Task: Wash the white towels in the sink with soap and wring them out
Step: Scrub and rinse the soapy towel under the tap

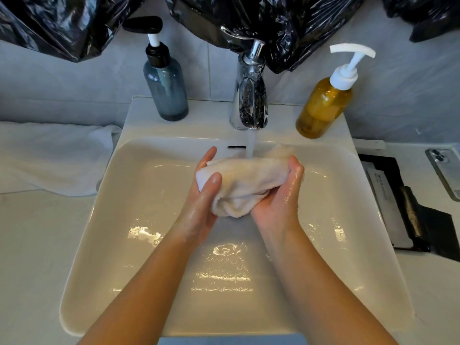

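A bunched, wet white towel (245,181) is held over the white sink (104,220), right under the water running from the chrome faucet (250,95). My left hand (202,202) grips the towel's left end, thumb on top. My right hand (281,197) cups its right end from beneath. Both hands are wet and shiny. Another white towel (54,155) lies spread on the counter left of the sink. On the sink's back ledge stand a blue-grey pump bottle (165,88) at the left and an amber pump bottle (323,105) at the right.
Black plastic sheeting (286,23) hangs along the wall above the faucet. To the right of the sink lie a dark tray-like object (408,207) and a phone (445,170) on the white counter. A shallow pool of water glistens in the basin.
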`<state>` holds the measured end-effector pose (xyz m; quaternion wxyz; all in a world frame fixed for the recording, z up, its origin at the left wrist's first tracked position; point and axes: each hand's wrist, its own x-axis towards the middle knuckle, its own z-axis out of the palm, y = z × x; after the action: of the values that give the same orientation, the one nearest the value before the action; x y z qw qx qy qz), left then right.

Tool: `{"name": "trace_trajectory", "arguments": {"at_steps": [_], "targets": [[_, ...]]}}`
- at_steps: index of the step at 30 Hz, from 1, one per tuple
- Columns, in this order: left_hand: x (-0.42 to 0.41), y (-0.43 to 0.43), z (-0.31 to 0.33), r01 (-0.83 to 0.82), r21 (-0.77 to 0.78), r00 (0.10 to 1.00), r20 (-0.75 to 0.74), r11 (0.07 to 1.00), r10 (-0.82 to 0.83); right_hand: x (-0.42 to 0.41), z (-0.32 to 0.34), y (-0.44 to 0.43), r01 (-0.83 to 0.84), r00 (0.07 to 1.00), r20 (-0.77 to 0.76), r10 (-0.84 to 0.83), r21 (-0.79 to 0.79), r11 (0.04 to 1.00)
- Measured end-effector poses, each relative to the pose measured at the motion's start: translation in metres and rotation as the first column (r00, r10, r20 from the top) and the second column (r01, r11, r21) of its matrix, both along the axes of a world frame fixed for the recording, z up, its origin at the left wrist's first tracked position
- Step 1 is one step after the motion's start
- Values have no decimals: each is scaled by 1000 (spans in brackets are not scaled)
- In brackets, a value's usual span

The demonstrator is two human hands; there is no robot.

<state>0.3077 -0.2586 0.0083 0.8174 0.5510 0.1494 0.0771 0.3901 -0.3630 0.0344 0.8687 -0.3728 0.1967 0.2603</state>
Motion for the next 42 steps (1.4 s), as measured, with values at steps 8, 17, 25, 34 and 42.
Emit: {"name": "trace_trajectory", "arguments": {"at_steps": [8, 17, 25, 34, 42], "targets": [[-7, -6, -4, -21, 346, 991, 131, 938, -26, 4, 1, 2, 96, 995, -29, -95, 59, 994], [29, -21, 18, -173, -447, 956, -291, 877, 40, 4, -13, -9, 5, 983, 184, -17, 67, 998], [22, -11, 16, -123, -546, 975, -221, 829, -1, 16, -13, -23, -176, 935, 310, 174, -22, 984], [5, -2, 16, -297, 419, 954, 159, 858, 253, 17, -13, -25, -330, 939, -25, 342, 214, 920], [5, 2, 15, -57, 296, 996, -46, 954, 73, 16, -26, -26, -280, 960, 44, 277, 48, 959]]}}
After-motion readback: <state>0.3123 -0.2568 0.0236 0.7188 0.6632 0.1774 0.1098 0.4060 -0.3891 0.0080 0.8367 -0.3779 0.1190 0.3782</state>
